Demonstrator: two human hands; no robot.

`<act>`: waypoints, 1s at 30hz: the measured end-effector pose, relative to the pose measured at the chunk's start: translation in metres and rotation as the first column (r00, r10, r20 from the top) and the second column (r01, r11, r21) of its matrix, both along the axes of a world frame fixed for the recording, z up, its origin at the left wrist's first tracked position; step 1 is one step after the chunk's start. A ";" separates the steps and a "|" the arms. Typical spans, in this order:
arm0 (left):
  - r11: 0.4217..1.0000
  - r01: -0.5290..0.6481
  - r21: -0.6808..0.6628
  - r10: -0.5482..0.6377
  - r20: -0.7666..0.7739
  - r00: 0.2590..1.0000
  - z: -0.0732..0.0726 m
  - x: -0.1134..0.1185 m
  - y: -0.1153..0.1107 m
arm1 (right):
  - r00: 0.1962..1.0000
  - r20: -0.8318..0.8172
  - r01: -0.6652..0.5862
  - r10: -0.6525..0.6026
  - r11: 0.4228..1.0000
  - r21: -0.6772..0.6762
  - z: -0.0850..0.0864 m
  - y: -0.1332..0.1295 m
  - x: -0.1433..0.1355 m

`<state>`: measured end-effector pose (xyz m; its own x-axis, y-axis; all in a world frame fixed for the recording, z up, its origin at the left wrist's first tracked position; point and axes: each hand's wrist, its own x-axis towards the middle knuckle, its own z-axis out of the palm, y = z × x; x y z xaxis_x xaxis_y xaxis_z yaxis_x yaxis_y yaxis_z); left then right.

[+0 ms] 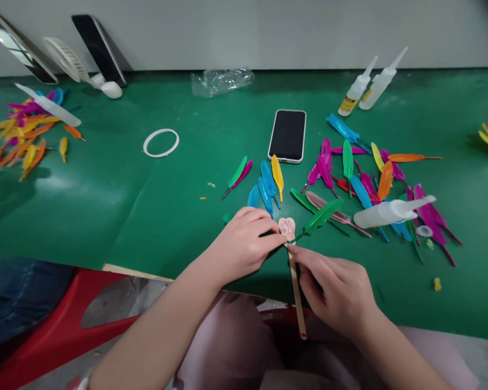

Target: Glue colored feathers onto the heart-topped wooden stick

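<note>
Head view, pinching a heart-topped wooden stick at its neck with closed fingertips of left hand and right hand, across the near edge of the green desk. Joined at the heart's base by a green feather. Crowded rightward by loose feathers under a toppled nozzle bottle; backed by a smartphone and two upright nozzle bottles, with yellow labels too small to read.

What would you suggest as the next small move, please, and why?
I'd probably press the quill of the green feather gently onto the wooden stick, since that quill reaches the base of the glittery heart, with the left hand and right hand both there.
</note>
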<state>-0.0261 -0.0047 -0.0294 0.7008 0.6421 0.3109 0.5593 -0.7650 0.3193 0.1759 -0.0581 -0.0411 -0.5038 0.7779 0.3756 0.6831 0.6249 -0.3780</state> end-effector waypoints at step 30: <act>0.942 -0.283 0.183 0.233 0.251 0.939 0.011 -0.014 -0.005 | 0.554 -0.530 0.405 -0.642 0.764 -0.502 0.006 -0.006 0.006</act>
<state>-0.0401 -0.0096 -0.0187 0.4166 0.6923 0.5891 0.6796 -0.6676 0.3040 0.1817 -0.0637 -0.0350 0.3094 0.9415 0.1335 0.3566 0.0153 -0.9341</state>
